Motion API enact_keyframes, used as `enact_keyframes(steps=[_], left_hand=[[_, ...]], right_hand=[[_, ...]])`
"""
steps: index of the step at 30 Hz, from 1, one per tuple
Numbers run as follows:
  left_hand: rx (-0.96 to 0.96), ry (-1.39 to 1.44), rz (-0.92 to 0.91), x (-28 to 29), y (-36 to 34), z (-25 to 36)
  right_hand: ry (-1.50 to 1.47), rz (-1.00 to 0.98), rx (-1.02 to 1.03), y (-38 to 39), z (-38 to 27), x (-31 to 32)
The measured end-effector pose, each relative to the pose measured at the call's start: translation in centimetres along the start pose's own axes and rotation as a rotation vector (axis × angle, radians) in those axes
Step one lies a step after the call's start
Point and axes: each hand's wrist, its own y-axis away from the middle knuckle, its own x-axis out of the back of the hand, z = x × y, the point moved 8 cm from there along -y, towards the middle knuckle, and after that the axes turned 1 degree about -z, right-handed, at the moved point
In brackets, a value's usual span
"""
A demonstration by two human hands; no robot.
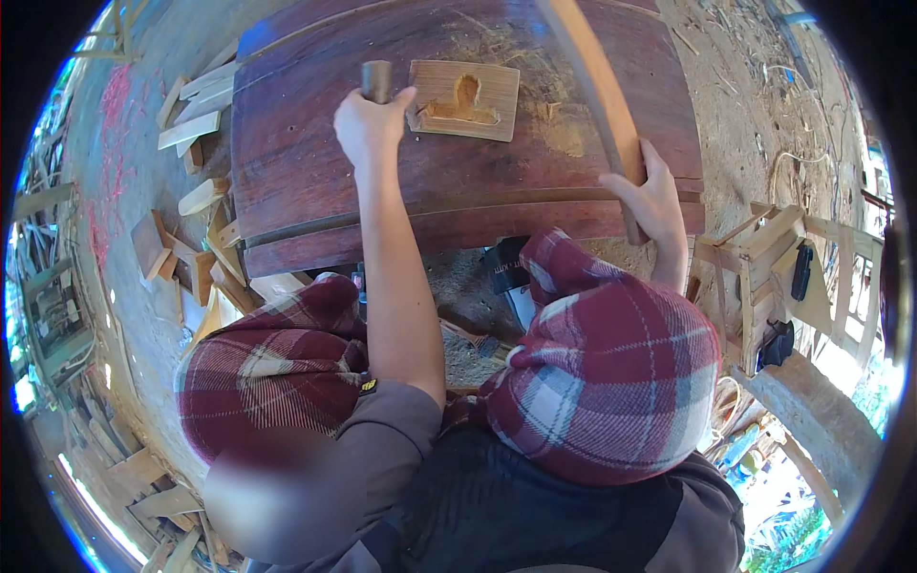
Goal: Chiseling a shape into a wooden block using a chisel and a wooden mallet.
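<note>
In the head view my left hand (pixel 371 129) is closed round a short greyish-brown cylindrical object (pixel 376 78) at the upper middle of the dark wooden bench (pixel 296 172); its lower part is hidden by my fingers. Just to its right lies a light wooden block (pixel 435 81) with a carved hollow shaped like an upside-down T. My right hand (pixel 651 201) grips the lower part of a long, thick wooden bar (pixel 597 81), which slants up past the bench's far edge.
Wood offcuts (pixel 201 129) are strewn on the floor left of the bench. A wooden frame (pixel 759 239) with dark objects on it stands at the right. My knees in red plaid cloth (pixel 602 372) are below the bench's near edge, with assorted items on the ground between them.
</note>
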Motion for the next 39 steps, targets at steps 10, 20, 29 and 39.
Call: enact_keyframes(steps=[10, 20, 29, 39], left_hand=[[0.081, -0.115, -0.197, -2.5, 1.2, 0.0], [-0.27, -0.256, -0.358, -5.8, 3.8, 6.6], [-0.213, -0.19, -0.426, -7.0, 2.9, 6.2], [-0.324, -0.103, -0.449, -5.2, 2.0, 4.7]], right_hand=[[0.116, -0.149, -0.024, -0.4, 0.3, -2.8], [0.072, 0.0, -0.049, -0.1, 2.5, -0.9], [0.045, -0.109, -0.005, 0.2, 2.0, -2.0], [0.032, -0.087, 0.014, 0.2, 2.4, -2.0]])
